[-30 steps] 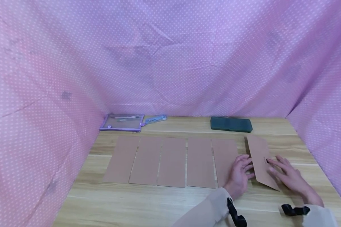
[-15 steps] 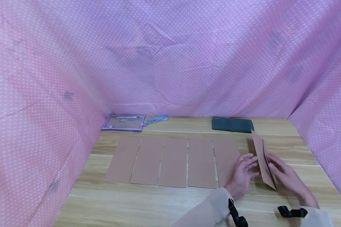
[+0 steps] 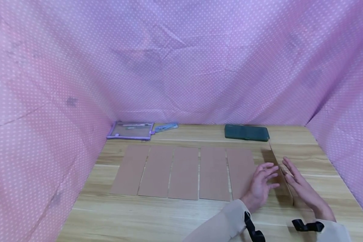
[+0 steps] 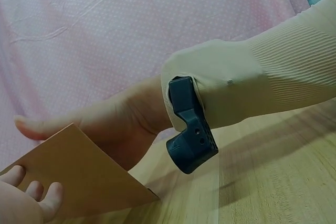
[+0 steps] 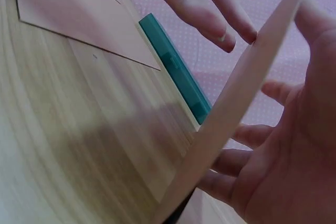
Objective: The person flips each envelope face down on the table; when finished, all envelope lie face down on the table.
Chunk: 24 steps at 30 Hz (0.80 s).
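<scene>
A brown card (image 5: 226,114) stands on its long edge at the right of the table, seen nearly edge-on in the head view. My right hand (image 3: 304,191) lies along its right face with fingers extended, and the right wrist view shows several of those fingertips at the card. On the other side is my left hand (image 3: 258,186), its fingers loosely spread and their tips right at the card's left face. Five-finger grips on it do not show. To the left, several similar brown cards (image 3: 184,173) lie flat in a row; my left hand overlaps the last one (image 3: 239,168).
Along the back of the wooden table (image 3: 124,218) lie a purple-edged clear pouch (image 3: 130,131), a small blue item (image 3: 166,127) and a dark green case (image 3: 246,132). Pink dotted cloth (image 3: 181,67) hangs behind and at both sides.
The card has swung from leaning, with its broad face showing, to nearly upright. My right hand has shifted left with it and its fingers have straightened; my left hand has moved slightly right.
</scene>
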Each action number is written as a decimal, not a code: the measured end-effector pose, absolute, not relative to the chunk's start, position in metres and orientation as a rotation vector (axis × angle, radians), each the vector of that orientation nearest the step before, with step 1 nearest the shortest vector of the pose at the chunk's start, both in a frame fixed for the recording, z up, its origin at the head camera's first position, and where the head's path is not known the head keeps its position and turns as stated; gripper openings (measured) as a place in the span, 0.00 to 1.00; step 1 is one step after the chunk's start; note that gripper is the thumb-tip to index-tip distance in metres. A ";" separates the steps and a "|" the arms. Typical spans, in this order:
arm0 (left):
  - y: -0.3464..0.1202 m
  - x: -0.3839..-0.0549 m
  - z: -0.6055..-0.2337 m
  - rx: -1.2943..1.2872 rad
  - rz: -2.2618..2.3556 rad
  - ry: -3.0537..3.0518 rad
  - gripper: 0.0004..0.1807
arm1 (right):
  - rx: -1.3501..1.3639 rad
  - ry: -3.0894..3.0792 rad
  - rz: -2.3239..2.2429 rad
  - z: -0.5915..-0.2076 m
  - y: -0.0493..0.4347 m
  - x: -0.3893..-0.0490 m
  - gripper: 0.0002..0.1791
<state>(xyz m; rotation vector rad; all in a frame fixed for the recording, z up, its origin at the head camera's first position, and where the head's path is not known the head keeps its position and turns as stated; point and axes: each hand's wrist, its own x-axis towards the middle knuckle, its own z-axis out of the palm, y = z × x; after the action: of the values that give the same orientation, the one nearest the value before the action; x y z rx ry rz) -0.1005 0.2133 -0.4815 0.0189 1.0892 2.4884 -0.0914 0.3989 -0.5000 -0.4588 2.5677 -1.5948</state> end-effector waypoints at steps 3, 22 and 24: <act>0.213 -0.100 -0.480 0.042 2.470 1.109 0.21 | -0.433 2.558 -1.564 -0.495 0.397 -0.090 0.34; 0.210 -0.099 -0.480 0.221 2.307 1.170 0.28 | -0.362 2.497 -1.594 -0.485 0.391 -0.087 0.34; 0.211 -0.099 -0.479 0.239 2.288 1.177 0.28 | -0.360 2.533 -1.541 -0.483 0.392 -0.087 0.35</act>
<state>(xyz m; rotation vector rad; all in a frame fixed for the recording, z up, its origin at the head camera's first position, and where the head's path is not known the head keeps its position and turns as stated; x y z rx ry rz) -0.0994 0.2109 -0.4795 0.2386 1.1771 2.2882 -0.0873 0.3922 -0.4832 -0.3597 2.5326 -1.5409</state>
